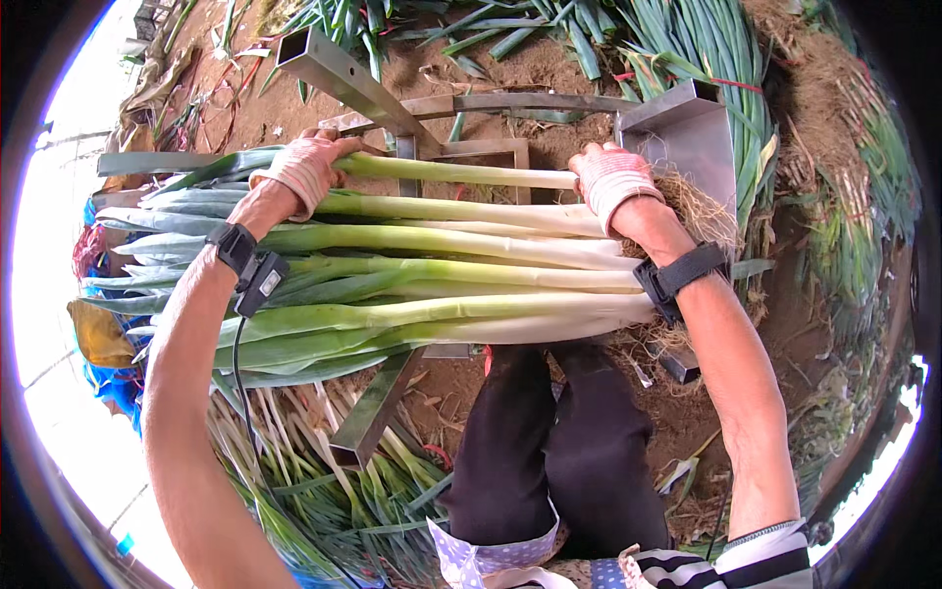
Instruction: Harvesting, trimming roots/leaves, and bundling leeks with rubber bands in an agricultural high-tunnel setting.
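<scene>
A row of long green onions (471,240) lies crosswise in front of me, leaves to the left, white shanks and bushy roots to the right. Both my hands wear pale work gloves with whitish cuffs. At the row's far side, my left hand (309,175) closes on the farthest green onion (451,172), where its shank turns to leaf. My right hand (613,182) is closed round the white end of that same stalk, beside the tangled roots (697,211). The stalks rest across a metal frame (378,98), which has an upright metal plate (687,137) at the root end.
Tied green onion bundles (692,49) lie on the soil at the far right, with more stalks (854,187) beyond. Loose thin stalks (324,491) spread at the near left. A square metal leg (378,412) juts toward my dark-trousered knees (549,432). A yellowish object (101,334) lies left.
</scene>
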Motion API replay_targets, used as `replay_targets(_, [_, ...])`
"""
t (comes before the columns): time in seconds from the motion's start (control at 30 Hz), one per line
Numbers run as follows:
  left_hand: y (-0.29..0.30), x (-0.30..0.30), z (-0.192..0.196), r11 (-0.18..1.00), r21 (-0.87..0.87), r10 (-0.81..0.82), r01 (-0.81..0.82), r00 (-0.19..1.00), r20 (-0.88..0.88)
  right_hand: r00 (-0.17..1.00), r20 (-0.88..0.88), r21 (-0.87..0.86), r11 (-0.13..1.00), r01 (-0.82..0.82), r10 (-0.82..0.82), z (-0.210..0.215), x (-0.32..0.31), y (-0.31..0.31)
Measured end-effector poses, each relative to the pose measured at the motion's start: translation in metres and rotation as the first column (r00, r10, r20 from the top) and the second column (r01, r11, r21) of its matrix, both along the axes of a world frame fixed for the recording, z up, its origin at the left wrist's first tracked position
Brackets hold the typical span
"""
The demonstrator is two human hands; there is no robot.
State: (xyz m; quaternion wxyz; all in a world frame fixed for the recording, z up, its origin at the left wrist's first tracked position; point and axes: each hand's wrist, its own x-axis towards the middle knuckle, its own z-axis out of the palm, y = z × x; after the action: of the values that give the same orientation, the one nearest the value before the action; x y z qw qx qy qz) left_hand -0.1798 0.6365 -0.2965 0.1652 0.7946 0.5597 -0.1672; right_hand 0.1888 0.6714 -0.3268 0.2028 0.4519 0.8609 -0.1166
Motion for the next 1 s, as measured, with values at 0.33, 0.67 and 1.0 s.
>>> replay_targets(0.33, [0.006, 0.006, -0.005, 0.986, -0.134, 0.09, -0.101, 0.992, -0.089, 0.999, 0.042, -0.007, 1.0, 0.002, -0.002, 0.003, -0.001, 0.004])
replay_targets(0.67, [0.012, 0.013, -0.004, 0.995, -0.046, 0.088, -0.092, 0.992, -0.088, 0.982, -0.164, 0.134, 0.988, -0.071, 0.093, 0.015, -0.004, -0.005])
replay_targets(1.0, [0.026, 0.014, -0.007, 0.959, -0.23, 0.144, -0.167, 0.983, -0.115, 0.924, -0.138, 0.134, 0.931, -0.34, 0.357, 0.031, -0.082, 0.008])
